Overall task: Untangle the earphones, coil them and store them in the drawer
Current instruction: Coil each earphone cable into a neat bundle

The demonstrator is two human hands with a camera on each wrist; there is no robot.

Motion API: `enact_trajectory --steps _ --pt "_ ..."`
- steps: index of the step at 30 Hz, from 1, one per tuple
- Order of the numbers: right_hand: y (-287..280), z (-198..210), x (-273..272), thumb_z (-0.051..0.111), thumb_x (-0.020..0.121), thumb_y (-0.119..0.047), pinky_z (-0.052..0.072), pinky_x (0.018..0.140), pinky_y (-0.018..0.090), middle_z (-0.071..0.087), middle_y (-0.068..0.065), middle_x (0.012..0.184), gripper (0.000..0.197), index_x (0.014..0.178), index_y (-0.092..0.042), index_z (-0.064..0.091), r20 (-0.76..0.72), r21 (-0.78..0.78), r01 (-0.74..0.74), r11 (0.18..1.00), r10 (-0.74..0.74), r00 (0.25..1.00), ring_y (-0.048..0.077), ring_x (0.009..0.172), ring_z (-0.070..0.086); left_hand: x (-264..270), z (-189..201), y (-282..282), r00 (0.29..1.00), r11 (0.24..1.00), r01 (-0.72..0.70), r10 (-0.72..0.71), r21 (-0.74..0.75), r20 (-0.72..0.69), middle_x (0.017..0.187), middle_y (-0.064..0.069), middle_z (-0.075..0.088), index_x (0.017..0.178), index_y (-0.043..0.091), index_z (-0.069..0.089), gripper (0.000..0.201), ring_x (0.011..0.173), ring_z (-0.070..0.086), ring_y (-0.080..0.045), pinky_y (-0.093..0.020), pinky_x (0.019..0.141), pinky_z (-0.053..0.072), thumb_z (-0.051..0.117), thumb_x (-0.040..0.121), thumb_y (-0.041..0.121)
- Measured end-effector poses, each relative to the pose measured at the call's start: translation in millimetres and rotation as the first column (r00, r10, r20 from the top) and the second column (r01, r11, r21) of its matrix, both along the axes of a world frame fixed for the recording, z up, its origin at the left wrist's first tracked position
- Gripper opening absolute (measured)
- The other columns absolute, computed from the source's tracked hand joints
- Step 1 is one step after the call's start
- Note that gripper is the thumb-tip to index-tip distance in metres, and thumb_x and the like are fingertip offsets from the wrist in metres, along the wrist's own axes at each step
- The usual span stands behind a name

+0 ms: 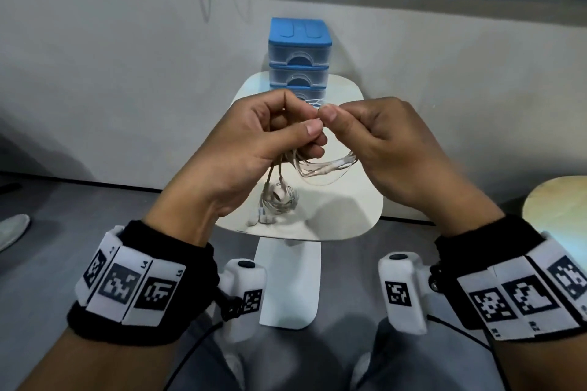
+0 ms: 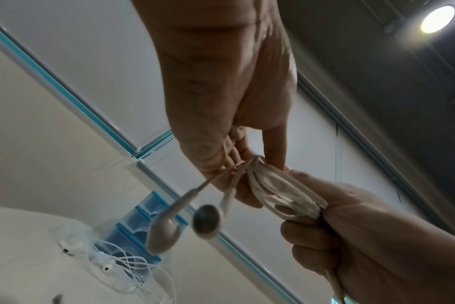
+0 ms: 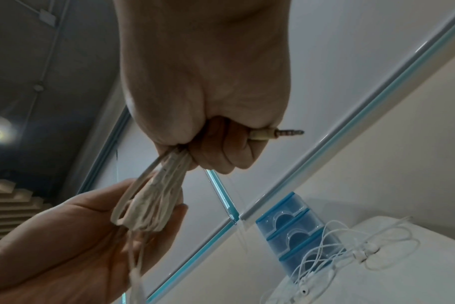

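Observation:
Both hands hold a beige earphone cable [image 1: 320,168] wound into loops above a small white table [image 1: 349,209]. My left hand [image 1: 305,127] grips one end of the coil [image 2: 281,197], and its two earbuds [image 2: 166,226] dangle below. My right hand [image 1: 333,114] pinches the cable at the top and grips the other end of the coil [image 3: 148,201]; the jack plug [image 3: 278,133] sticks out of its fist. A blue three-drawer unit [image 1: 298,57] stands at the table's far edge, its drawers closed.
A second, white tangled earphone set [image 1: 263,219] lies on the table under my hands, in front of the drawers [image 3: 294,232]. A round wooden stool [image 1: 559,200] is at the right. A shoe [image 1: 12,228] shows at the left. A wall is close behind.

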State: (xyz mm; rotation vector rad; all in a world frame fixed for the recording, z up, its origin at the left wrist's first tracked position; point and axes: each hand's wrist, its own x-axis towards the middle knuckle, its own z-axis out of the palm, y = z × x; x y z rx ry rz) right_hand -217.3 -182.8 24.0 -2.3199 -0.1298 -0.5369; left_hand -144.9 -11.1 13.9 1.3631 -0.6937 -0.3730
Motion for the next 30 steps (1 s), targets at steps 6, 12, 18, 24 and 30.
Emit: enact_trajectory --steps 6,12,18,24,30 --pt "-11 -3 1 0.048 0.108 -0.029 0.029 0.055 0.021 0.041 -0.016 0.056 0.040 0.077 -0.008 0.061 -0.001 0.152 -0.067 0.986 0.068 0.998 0.003 0.054 0.035 -2 1 -15 0.975 0.991 -0.006 -0.023 -0.131 -0.219 0.076 -0.006 0.067 0.093 0.004 0.063 0.004 0.055 0.052 -0.007 -0.018 0.059 0.051 0.061 0.092 0.000" --pt "-35 -11 -8 0.058 0.100 -0.007 0.040 0.065 0.016 0.062 -0.002 0.078 0.008 0.095 -0.008 0.064 -0.015 0.190 -0.102 0.977 0.107 0.994 0.002 0.067 0.056 0 -3 -22 0.980 0.990 -0.076 0.052 -0.119 -0.193 0.072 -0.006 0.062 0.093 0.003 0.061 0.006 0.052 0.033 -0.007 -0.016 0.046 0.028 0.059 0.094 -0.002" --pt "-12 -13 3 0.068 0.094 -0.002 0.042 0.058 0.021 0.066 0.003 0.077 0.007 0.089 -0.005 0.071 0.047 0.341 -0.048 0.939 0.035 0.998 0.011 0.063 0.052 -5 -1 -27 0.983 0.985 -0.055 0.024 -0.166 -0.181 0.071 -0.004 0.062 0.089 0.005 0.060 0.010 0.052 0.034 -0.006 -0.017 0.046 0.026 0.057 0.095 -0.002" --pt "5 -10 0 0.069 0.076 0.005 0.059 0.071 0.027 0.072 0.016 0.083 0.015 0.090 0.002 0.068 -0.019 0.887 -0.099 0.451 0.249 0.968 0.022 0.073 0.072 -4 -5 -17 0.982 0.978 -0.150 0.130 -0.144 -0.136 0.065 0.002 0.060 0.085 0.009 0.058 0.015 0.051 0.036 -0.007 -0.018 0.046 0.029 0.058 0.096 -0.002" --pt "12 -8 -3 0.071 0.072 -0.004 0.059 0.076 0.032 0.073 0.017 0.086 0.046 0.111 -0.013 0.047 -0.038 0.956 -0.050 0.288 0.292 0.956 0.026 0.072 0.072 -5 -13 -11 0.977 0.972 -0.213 0.212 -0.095 -0.024 0.065 0.005 0.058 0.086 0.013 0.059 0.016 0.050 0.043 -0.005 -0.021 0.050 0.031 0.059 0.098 0.001"
